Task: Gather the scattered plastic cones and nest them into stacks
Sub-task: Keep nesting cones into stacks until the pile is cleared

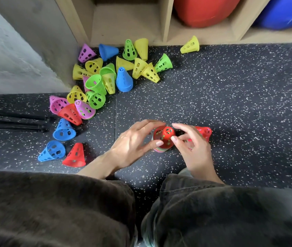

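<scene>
- To your far left a loose heap of cones [104, 75] lies on the speckled floor mat [230, 97], yellow, green, blue, purple and pink, most tipped on their sides and touching one another.
- Nearer on the left lie two blue cones [64, 130] and a red cone [75, 155], apart from the heap.
- One yellow cone [190, 45] lies alone at the foot of the wooden shelf [166, 20], far right of the heap.
- Nothing stands between your hands and the stack [163, 138] (red cone on top, coloured rims showing below), which sits upright on the mat in front of your knees.
- Your left hand [132, 145] curves around the stack's left side, thumb touching the top cone.
- Your right hand [193, 147] has its fingers curled; its thumb touches the stack, and a second red cone [204, 132] sits partly hidden behind it. You cannot tell whether that cone is held.
</scene>
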